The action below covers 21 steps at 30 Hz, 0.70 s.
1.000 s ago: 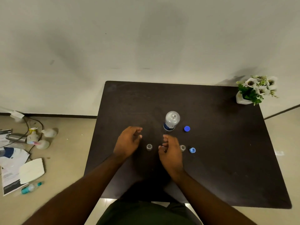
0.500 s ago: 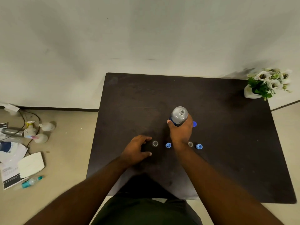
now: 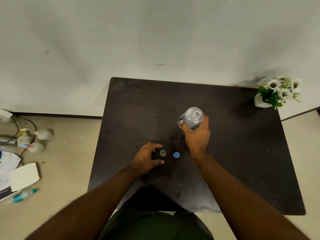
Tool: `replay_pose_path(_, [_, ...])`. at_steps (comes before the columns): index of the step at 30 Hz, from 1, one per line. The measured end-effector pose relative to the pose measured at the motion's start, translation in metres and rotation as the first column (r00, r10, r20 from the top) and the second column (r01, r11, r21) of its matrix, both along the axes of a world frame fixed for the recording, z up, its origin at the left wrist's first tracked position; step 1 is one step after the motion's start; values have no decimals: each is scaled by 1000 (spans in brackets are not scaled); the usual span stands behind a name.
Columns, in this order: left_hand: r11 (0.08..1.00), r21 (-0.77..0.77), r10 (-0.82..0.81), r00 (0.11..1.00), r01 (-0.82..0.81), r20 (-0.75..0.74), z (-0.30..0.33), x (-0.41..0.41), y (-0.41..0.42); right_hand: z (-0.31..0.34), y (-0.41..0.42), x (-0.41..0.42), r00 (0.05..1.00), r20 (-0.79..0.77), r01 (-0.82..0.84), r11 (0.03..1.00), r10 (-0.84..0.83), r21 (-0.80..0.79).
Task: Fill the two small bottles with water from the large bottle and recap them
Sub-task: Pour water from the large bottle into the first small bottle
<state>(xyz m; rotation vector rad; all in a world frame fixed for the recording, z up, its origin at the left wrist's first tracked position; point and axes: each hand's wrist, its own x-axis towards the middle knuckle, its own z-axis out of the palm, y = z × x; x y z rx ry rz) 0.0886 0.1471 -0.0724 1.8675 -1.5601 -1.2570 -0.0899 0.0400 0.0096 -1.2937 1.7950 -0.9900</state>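
Observation:
The large clear bottle with a blue label is uncapped and lifted above the dark table, held around its body by my right hand. One small clear bottle stands open near the table's front, and my left hand curls around it with fingers at its sides. A blue cap lies just right of that small bottle. The second small bottle and the other caps are hidden behind my right hand and forearm.
A white pot of white flowers stands at the table's far right corner. On the floor to the left lie papers, cables, small containers and a teal-capped bottle. A pale wall runs behind the table.
My right hand went from the small bottles to the large bottle, gripped it and has lifted it off the table. My left hand closed in around the left small bottle.

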Motion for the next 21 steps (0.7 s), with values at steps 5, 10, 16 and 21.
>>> replay_pose_path(5, [1000,-18,-5,1000,5,13,2,-4,-5,39,8,-12,997,-18,-70,994,69,-89])
replay_pose_path(10, [999,-52,1,1000,-1,-2,7,-6,-9,61,21,-24,987,-39,-160,978,156,-136])
replay_pose_path(16, [976,-95,175,967,-196,-187,42,-10,-29,80,29,-41,977,-45,-215,959,210,-184])
replay_pose_path(21, [927,-261,181,930,-270,-319,110,-17,-61,103,23,-57,971,-37,-239,933,238,-268])
